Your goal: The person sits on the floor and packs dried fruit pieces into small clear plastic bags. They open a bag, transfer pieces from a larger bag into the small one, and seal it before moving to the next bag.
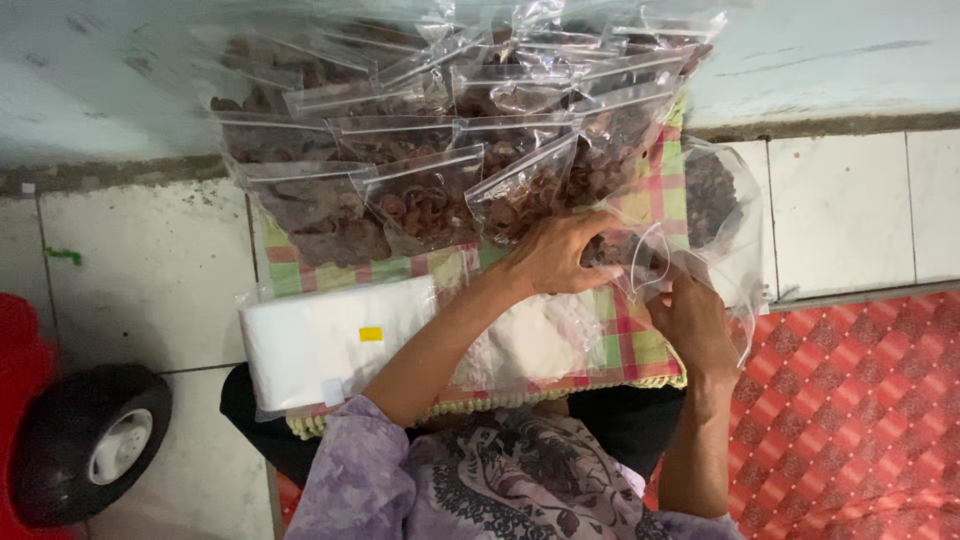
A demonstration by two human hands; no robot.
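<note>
Bag: a small clear bag (640,258) with dark brown pieces inside, held between my two hands over the right part of the cloth (640,345), near its far right corner.
Left hand: my left hand (556,255) reaches across from the left, fingers curled around the near side of the bag, gripping its filled part.
Right hand: my right hand (692,318) comes up from the near edge, fingertips pinched on the bag's lower right rim, just beside the left hand.
Big bag: a larger clear bag (715,195) of the same dark pieces lies just behind the small one, off the cloth's right edge, its loose plastic draping down past my right hand.
Cloth: checked in red, green and yellow, spread over my lap with a pale fringe along the near edge.
Filled bags: many sealed bags (425,195) of brown pieces overlap in rows along the far edge of the cloth and up against the wall.
Empty bags: a flat white stack (335,345) in a clear wrapper lies on the cloth's left near corner.
Floor: pale tiles (150,270) to the left, a red patterned mat (850,400) to the right.
Wheel: a small black wheel (90,440) sits on the tiles, well apart to the left.
</note>
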